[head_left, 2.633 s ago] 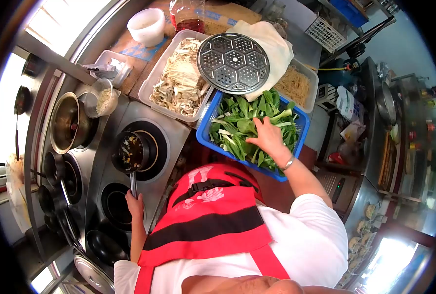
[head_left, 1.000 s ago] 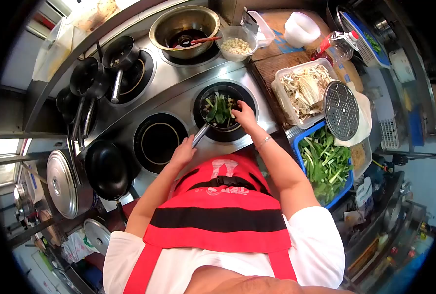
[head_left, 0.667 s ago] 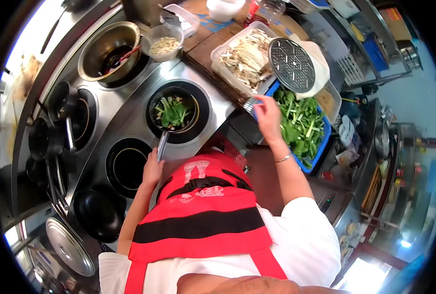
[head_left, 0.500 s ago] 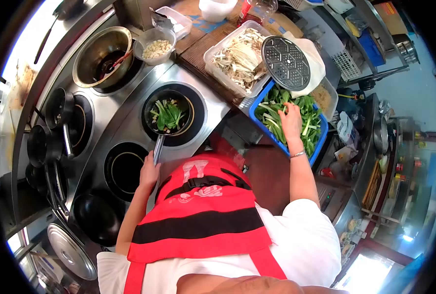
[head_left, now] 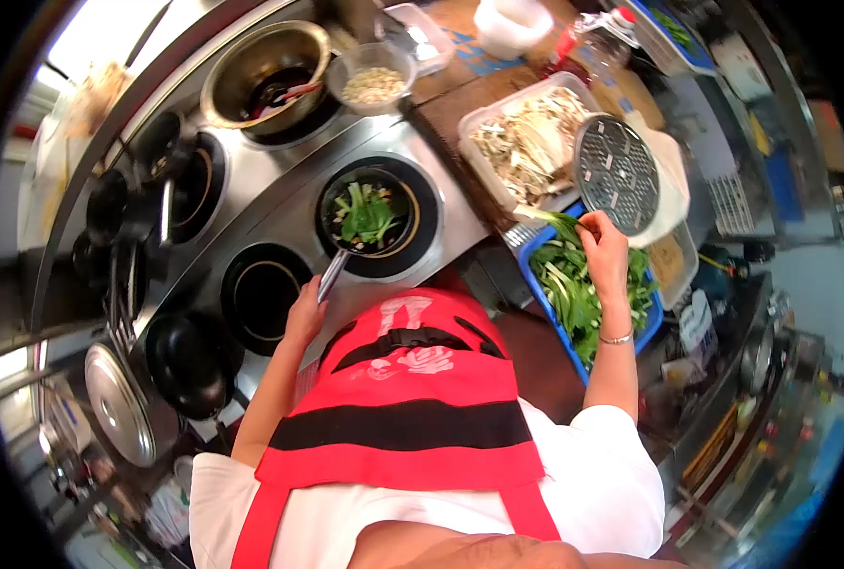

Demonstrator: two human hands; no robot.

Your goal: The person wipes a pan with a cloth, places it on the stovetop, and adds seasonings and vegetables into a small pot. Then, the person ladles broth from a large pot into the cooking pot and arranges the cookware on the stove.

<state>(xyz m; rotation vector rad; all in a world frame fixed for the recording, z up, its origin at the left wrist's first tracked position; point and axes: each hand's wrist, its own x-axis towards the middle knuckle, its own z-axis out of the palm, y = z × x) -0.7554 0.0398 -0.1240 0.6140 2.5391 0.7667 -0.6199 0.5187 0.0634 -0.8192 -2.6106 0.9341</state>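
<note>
The frying pan (head_left: 405,228) sits on a round burner of the stove (head_left: 460,204), with cut green leaves and pale stalks (head_left: 365,213) lying in it among small light bits. Its metal handle (head_left: 333,275) points toward the person, and the left hand (head_left: 305,315) has its grip closed around the end of it. The right hand (head_left: 606,248) is raised over the near-left part of the blue basket (head_left: 533,275), its grip pinched shut on a few leafy greens (head_left: 557,220), whose pale stalk ends point left toward the stove. More greens (head_left: 581,299) fill the basket below that hand.

Just beyond the basket, a clear container (head_left: 471,154) holds sliced mushrooms (head_left: 526,147). A perforated metal disc (head_left: 616,175) leans over its right side, in front of a pale cloth (head_left: 670,185). Another container (head_left: 692,261) with thin tan strands stands right of the basket.

A clear bowl (head_left: 376,106) of chopped pale pieces stands beyond the pan, beside a wide metal bowl (head_left: 225,90) with dark liquid in it. On the bench (head_left: 441,87) are a white tub (head_left: 514,28) and a bottle with a red cap (head_left: 612,43). Several dark pans (head_left: 163,147) are grouped on the left, near a large round lid (head_left: 119,406).
</note>
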